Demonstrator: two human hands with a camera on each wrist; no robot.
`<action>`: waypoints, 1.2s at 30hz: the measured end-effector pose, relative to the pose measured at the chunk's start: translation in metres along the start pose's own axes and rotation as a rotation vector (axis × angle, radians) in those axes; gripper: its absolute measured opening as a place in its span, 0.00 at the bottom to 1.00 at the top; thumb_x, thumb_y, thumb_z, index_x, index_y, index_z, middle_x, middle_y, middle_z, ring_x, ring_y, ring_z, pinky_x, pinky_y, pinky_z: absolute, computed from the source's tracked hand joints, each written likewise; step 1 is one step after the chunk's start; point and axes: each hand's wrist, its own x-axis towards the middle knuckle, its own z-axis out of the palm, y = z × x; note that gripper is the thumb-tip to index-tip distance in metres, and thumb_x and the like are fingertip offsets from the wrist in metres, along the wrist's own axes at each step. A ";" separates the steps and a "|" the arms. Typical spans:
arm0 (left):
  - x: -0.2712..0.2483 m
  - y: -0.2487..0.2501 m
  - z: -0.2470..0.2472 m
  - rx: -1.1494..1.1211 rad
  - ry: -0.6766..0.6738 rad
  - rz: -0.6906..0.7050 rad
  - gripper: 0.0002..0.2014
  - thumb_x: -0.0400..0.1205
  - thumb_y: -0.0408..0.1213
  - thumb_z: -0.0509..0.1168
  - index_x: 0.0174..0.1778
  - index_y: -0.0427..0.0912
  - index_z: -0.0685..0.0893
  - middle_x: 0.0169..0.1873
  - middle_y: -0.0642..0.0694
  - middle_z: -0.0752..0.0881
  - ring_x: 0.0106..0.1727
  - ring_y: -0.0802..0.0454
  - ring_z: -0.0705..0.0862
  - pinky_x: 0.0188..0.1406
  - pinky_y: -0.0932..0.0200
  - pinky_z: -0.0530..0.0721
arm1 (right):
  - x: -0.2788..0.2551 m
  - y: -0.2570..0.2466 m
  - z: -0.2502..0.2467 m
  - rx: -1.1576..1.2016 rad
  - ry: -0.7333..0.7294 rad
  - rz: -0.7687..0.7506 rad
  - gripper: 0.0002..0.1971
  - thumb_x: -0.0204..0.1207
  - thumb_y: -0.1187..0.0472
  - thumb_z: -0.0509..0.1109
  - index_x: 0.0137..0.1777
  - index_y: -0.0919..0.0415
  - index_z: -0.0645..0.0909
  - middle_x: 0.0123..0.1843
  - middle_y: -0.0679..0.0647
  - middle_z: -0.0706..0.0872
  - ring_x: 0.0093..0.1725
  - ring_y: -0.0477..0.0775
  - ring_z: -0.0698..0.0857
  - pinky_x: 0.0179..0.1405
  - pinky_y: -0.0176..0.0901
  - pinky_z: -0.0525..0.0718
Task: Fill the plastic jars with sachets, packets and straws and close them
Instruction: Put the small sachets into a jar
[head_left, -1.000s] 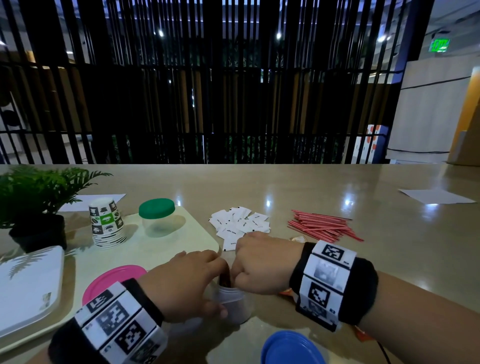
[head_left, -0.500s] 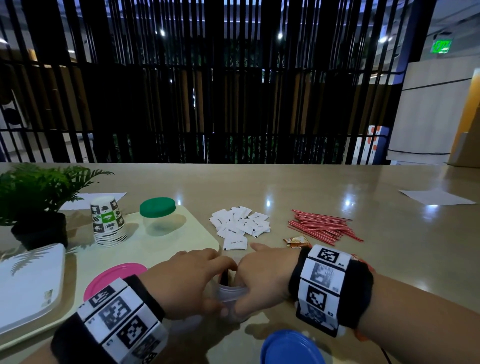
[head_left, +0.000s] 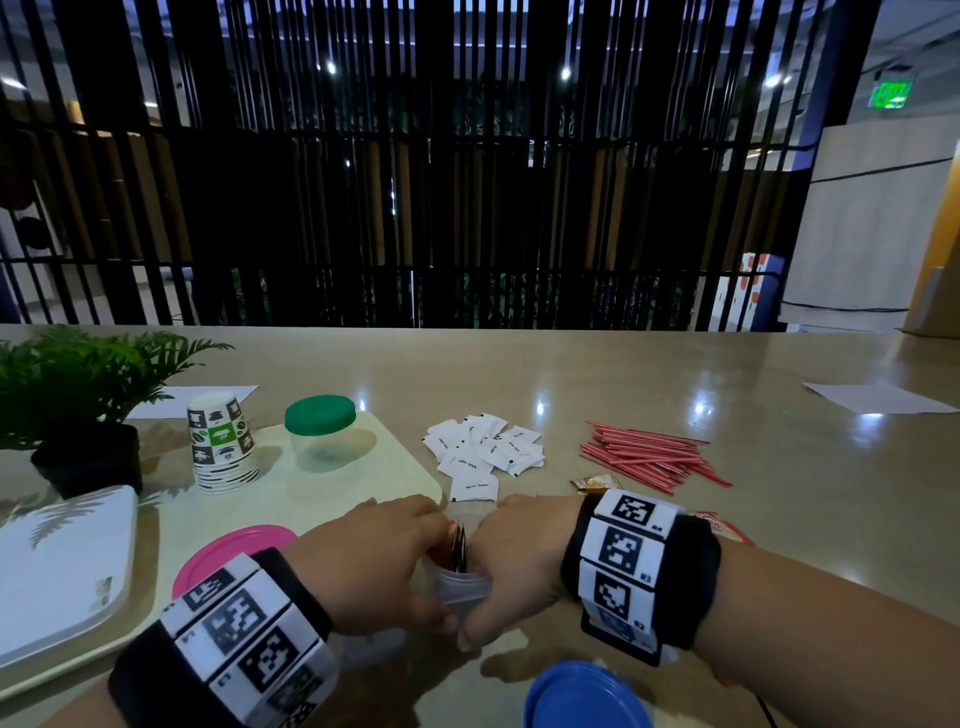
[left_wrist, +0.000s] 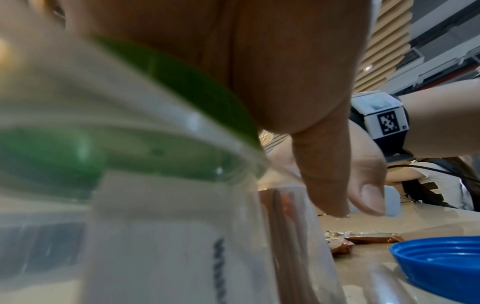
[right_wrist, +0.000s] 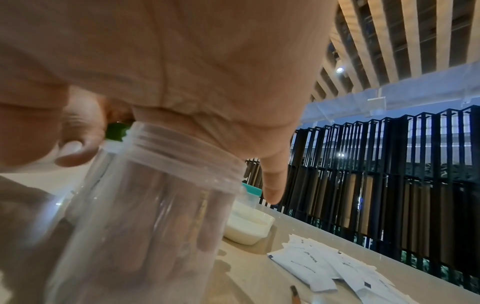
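Note:
A clear plastic jar (head_left: 462, 590) stands at the table's near edge between my two hands. Orange-brown packets (head_left: 458, 545) stick up out of its open mouth. My left hand (head_left: 379, 561) wraps around the jar's left side; in the right wrist view its fingers show through the jar wall (right_wrist: 145, 205). My right hand (head_left: 519, 561) curls over the rim from the right, thumb down the near wall. White sachets (head_left: 483, 449) and red straws (head_left: 649, 460) lie beyond the jar. A blue lid (head_left: 582, 696) lies upturned near me.
A pale tray (head_left: 311, 493) at left carries a green-lidded jar (head_left: 322, 431), a stack of paper cups (head_left: 221, 447) and a pink lid (head_left: 228, 551). A potted plant (head_left: 78, 405) stands far left. Loose orange packets (head_left: 592, 483) lie by my right wrist.
My right hand has come down from above the jar's mouth to clasp its rim and near wall. The packets now stand out between my two hands. The left hand keeps its hold.

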 end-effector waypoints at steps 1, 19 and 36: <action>-0.001 0.000 0.000 -0.002 0.002 -0.009 0.31 0.72 0.63 0.70 0.69 0.57 0.71 0.66 0.58 0.75 0.61 0.58 0.74 0.63 0.59 0.72 | -0.001 0.000 -0.001 0.005 0.006 -0.008 0.20 0.73 0.34 0.66 0.33 0.48 0.71 0.36 0.50 0.79 0.42 0.52 0.79 0.48 0.48 0.81; 0.000 0.005 0.001 0.045 -0.020 0.015 0.27 0.75 0.62 0.67 0.70 0.66 0.70 0.67 0.54 0.73 0.65 0.51 0.75 0.64 0.54 0.74 | -0.028 0.039 -0.016 0.272 0.423 -0.049 0.11 0.76 0.47 0.66 0.41 0.54 0.84 0.39 0.49 0.86 0.44 0.50 0.84 0.45 0.47 0.83; -0.001 0.003 0.000 0.029 -0.045 0.025 0.27 0.76 0.63 0.66 0.71 0.69 0.68 0.72 0.56 0.71 0.68 0.52 0.73 0.69 0.53 0.72 | -0.007 0.089 0.042 0.125 0.020 0.417 0.34 0.65 0.37 0.76 0.67 0.55 0.77 0.59 0.51 0.83 0.56 0.53 0.82 0.54 0.46 0.83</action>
